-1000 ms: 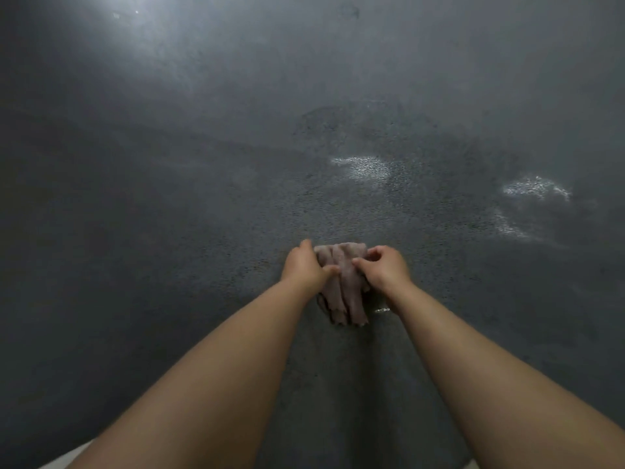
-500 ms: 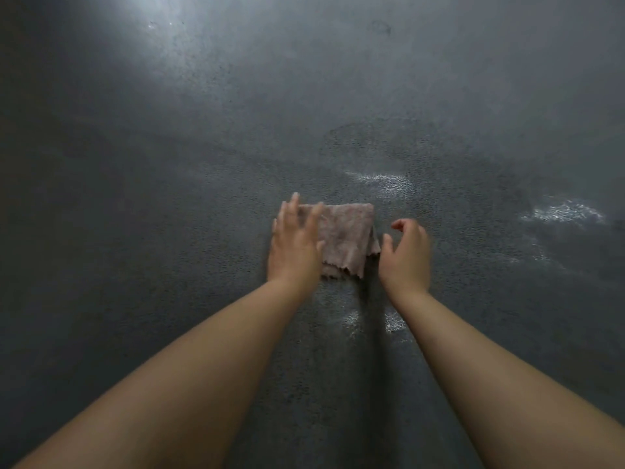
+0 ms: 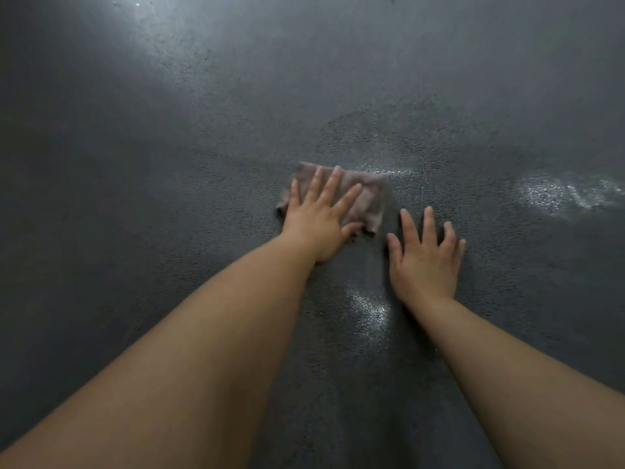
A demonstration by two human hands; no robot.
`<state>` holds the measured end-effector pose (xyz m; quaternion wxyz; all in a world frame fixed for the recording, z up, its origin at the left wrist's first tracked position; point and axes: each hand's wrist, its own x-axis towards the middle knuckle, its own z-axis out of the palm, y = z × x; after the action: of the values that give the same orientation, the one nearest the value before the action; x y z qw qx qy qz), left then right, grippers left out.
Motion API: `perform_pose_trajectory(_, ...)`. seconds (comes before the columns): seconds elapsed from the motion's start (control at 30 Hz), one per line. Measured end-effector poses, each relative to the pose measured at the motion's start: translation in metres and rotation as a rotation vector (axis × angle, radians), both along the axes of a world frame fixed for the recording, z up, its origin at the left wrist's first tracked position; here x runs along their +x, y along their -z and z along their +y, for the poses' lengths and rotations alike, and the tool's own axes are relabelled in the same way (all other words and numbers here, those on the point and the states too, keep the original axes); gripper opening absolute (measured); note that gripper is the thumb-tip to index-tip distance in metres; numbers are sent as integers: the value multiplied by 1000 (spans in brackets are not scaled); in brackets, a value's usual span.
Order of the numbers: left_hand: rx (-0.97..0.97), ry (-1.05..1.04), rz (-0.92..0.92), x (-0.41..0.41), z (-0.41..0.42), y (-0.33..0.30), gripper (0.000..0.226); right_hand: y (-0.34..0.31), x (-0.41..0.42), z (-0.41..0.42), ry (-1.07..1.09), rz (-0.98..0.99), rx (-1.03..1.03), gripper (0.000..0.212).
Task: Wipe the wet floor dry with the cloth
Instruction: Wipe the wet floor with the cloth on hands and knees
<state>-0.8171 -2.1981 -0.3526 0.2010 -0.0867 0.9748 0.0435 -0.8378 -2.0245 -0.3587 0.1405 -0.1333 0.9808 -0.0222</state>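
My left hand (image 3: 319,225) presses flat, fingers spread, on the pinkish cloth (image 3: 367,198); my right hand (image 3: 424,258) rests released on the dark floor (image 3: 169,164) just right of it. Wet patches (image 3: 558,192) glisten far right; I see bare floor left.

left hand (image 3: 318,225) flat on cloth (image 3: 367,194) — right hand (image 3: 424,258) beside

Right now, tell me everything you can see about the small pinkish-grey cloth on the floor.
The small pinkish-grey cloth looks like thin, soft fabric, folded into a rough rectangle with rumpled edges. It lies flat on the dark textured floor, beside a shiny wet patch. The left hand presses on it with straight, spread fingers; the right hand rests on the floor beside it.
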Motion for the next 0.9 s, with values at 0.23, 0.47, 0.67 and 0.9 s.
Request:
perform_pose_trajectory(0.23, 4, -758, 18, 2, -98, -3, 65, 9, 3, 5, -23, 33, -1, 57)
perform_pose_trajectory(0.47, 149, -188, 46, -75, 9, -1, 61, 18, 1, 7, -10, 125, -62, 62)
perform_pose_trajectory(0.67, 70, -145, 65, -74, -10, 2, 58, 18, 1, 7, -12, 127, -54, 70)
perform_pose_trajectory(0.9, 5, -719, 43, 10, -153, 4, 61, 16, 2, 8, -9, 126, -58, 74)
